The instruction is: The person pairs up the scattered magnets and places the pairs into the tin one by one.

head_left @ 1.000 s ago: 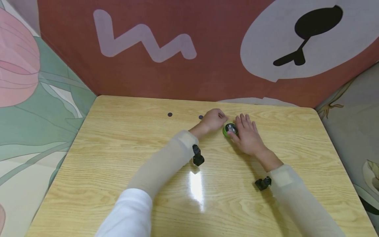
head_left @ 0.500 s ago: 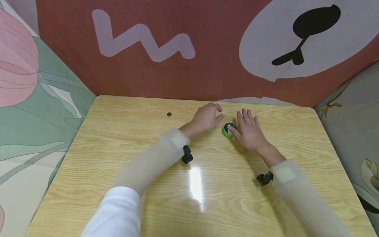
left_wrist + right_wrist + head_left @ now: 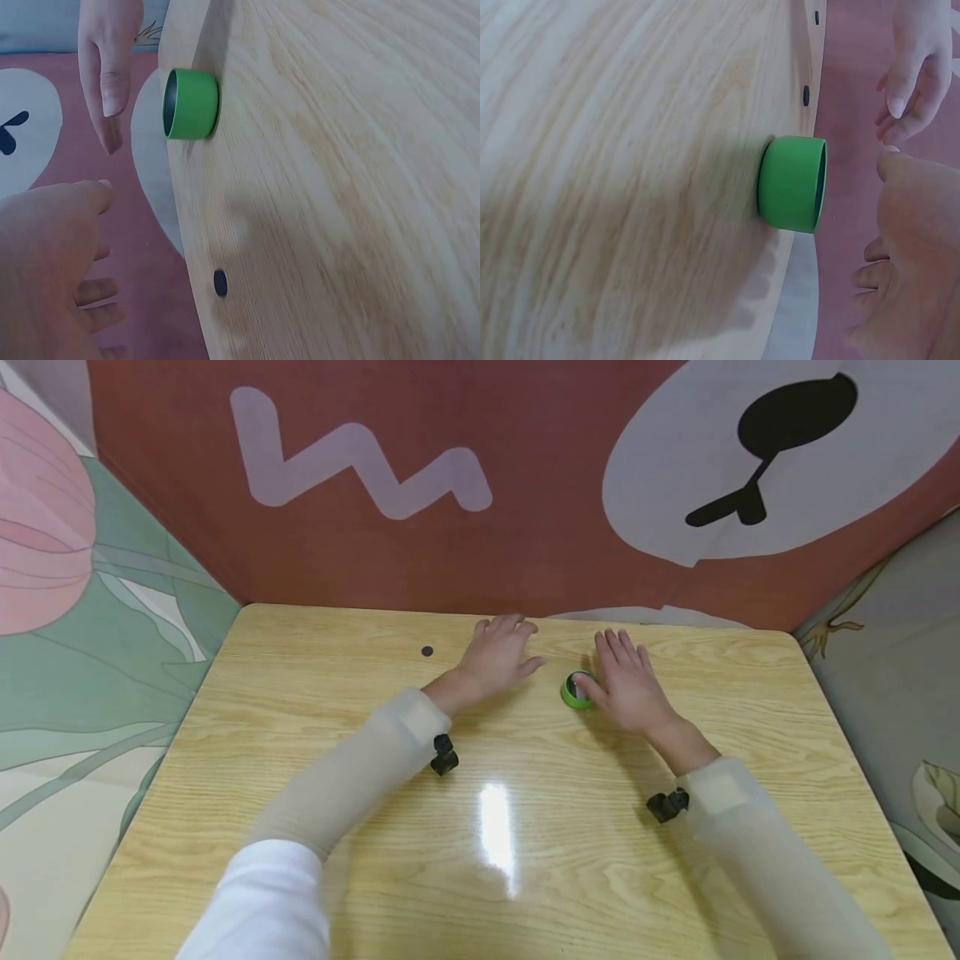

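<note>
A short round green cup [image 3: 578,690] with a dark inside stands upright near the far side of the table; in the right wrist view its green side wall [image 3: 789,184] shows. My right hand [image 3: 628,692] hovers just above and to the right of it, fingers straight, the thumb overlapping its mouth in the head view. A gap between hand and cup is visible in the left wrist view. My left hand [image 3: 491,662] is in the air left of the cup, fingers spread and loosely bent, holding nothing. Two small black discs [image 3: 806,95] lie on the table; my left hand hides one in the head view.
The light wood table [image 3: 420,877] ends at a reddish patterned backdrop [image 3: 360,560]. The other black disc [image 3: 427,651] lies left of my left hand near the far edge. A small camera is strapped to each wrist.
My left hand has moved left, away from the cup, and its fingers have spread, now covering one black disc in the head view. The right hand has stayed almost still by the cup.
</note>
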`<state>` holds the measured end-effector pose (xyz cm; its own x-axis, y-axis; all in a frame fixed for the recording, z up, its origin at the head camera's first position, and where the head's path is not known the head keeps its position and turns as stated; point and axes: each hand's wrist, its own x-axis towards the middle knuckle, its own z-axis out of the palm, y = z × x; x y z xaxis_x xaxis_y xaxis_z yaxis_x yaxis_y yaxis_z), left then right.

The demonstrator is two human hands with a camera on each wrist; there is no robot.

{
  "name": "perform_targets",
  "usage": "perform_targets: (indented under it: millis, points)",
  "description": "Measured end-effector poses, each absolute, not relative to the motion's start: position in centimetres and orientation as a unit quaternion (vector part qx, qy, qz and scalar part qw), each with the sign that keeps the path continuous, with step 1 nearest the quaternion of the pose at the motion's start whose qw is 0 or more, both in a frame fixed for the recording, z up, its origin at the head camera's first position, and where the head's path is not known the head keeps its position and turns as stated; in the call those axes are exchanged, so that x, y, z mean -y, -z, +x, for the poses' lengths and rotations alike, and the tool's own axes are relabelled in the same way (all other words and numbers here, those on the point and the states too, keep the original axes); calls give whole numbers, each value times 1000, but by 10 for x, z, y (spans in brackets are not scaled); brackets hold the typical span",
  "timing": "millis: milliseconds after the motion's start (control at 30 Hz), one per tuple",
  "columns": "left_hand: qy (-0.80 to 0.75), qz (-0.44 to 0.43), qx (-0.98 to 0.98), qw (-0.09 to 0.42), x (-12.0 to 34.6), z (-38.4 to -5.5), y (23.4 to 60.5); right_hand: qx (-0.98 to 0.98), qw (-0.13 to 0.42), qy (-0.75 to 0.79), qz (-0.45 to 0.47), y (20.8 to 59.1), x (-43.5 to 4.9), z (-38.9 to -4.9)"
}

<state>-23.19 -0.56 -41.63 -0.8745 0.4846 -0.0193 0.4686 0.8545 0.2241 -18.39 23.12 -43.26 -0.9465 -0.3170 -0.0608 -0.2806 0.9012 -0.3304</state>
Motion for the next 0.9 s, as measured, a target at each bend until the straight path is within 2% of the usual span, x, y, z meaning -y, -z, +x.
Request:
perform_targets:
  millis: [900]
  points:
    - [-155, 201, -966, 46, 97, -231, 419, -969, 33, 157, -186, 423, -192, -204]
